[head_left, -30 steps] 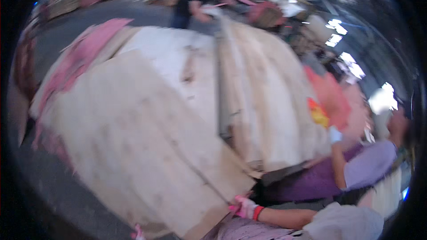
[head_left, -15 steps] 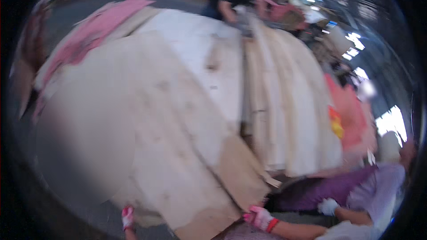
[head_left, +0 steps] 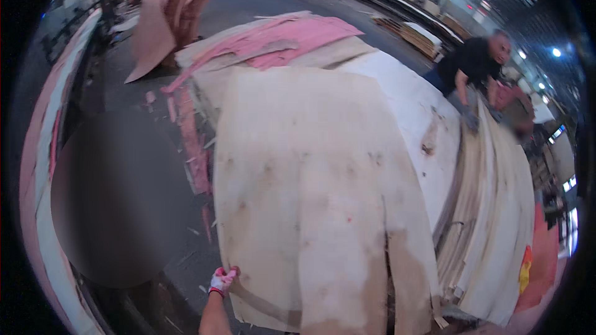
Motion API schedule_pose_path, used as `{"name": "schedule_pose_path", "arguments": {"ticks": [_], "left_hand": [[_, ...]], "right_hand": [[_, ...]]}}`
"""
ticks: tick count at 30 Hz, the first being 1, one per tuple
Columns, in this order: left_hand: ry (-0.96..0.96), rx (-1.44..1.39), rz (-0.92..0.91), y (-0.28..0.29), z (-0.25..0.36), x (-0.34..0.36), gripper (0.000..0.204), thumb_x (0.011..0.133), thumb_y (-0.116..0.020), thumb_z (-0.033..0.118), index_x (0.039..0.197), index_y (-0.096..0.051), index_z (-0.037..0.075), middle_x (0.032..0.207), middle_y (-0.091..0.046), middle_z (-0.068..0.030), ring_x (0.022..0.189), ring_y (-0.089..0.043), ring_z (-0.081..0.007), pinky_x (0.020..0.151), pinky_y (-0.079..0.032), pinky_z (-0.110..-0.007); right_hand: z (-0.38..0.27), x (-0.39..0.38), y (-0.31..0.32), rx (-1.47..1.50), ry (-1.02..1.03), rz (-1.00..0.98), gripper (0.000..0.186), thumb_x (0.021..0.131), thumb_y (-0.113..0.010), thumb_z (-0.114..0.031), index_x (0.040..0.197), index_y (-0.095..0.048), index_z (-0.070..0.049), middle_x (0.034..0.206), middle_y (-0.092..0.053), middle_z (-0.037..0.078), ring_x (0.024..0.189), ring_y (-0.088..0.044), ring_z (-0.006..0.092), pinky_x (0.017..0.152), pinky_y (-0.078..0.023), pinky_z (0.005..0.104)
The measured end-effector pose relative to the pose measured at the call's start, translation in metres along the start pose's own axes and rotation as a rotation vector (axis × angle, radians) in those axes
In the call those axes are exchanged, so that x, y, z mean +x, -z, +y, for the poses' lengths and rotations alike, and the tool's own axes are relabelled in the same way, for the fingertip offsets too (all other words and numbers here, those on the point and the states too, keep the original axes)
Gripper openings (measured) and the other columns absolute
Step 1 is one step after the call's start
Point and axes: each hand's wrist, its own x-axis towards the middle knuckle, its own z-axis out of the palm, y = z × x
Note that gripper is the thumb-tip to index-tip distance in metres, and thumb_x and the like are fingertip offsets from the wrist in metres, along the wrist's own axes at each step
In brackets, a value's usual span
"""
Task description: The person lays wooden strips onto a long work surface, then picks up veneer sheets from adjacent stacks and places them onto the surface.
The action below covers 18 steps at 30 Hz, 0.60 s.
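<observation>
A large pale wood veneer sheet (head_left: 335,174), with a long split and brown patches near its close end, lies over a pile of other sheets. At its near left edge my left hand (head_left: 223,280), in a white and pink glove, is closed on the veneer. My right hand is out of view. Beneath the sheet, a whiter veneer sheet (head_left: 410,96) shows on the right and a torn pink sheet (head_left: 304,36) at the far end.
Beside the pile on the right stands a bundle of curved veneer sheets (head_left: 496,205); a person in black (head_left: 475,65) leans over its far end with gloved hands. Pink scraps (head_left: 195,149) litter the floor at left. Bent reddish sheets (head_left: 167,18) stand farther back.
My view has swung left, so the pile appears farther right. My right hand and a nearby person in purple have left the view. My left hand remains at the sheet's near left corner.
</observation>
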Motion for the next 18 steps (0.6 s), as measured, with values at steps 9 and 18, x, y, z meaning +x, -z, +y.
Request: {"name": "schedule_pose_path", "arguments": {"ticks": [9,18], "left_hand": [[-0.644,0.535,0.076,-0.120,0.053,-0.240,0.019,0.075,-0.073,0.014,0.084,-0.063,0.001,0.075,-0.062,-0.0010,0.070,-0.057,-0.0100,0.067,-0.046,-0.026],[-0.718,0.448,0.293,-0.218,-0.005,-0.446,0.023,0.072,-0.076,0.011,0.087,-0.066,-0.003,0.072,-0.065,-0.0044,0.063,-0.060,-0.0122,0.060,-0.049,-0.027]], "right_hand": [[-0.051,0.040,0.077,-0.317,0.279,-0.613,0.019,0.089,-0.041,-0.022,0.078,-0.054,-0.013,0.073,-0.055,0.005,0.074,-0.052,0.0218,0.071,-0.044,0.0351],[-0.063,0.008,0.053,2.070,-0.537,-0.596,0.021,0.088,-0.042,-0.023,0.091,-0.057,-0.007,0.083,-0.060,0.010,0.076,-0.057,0.0246,0.071,-0.045,0.0425]]}}
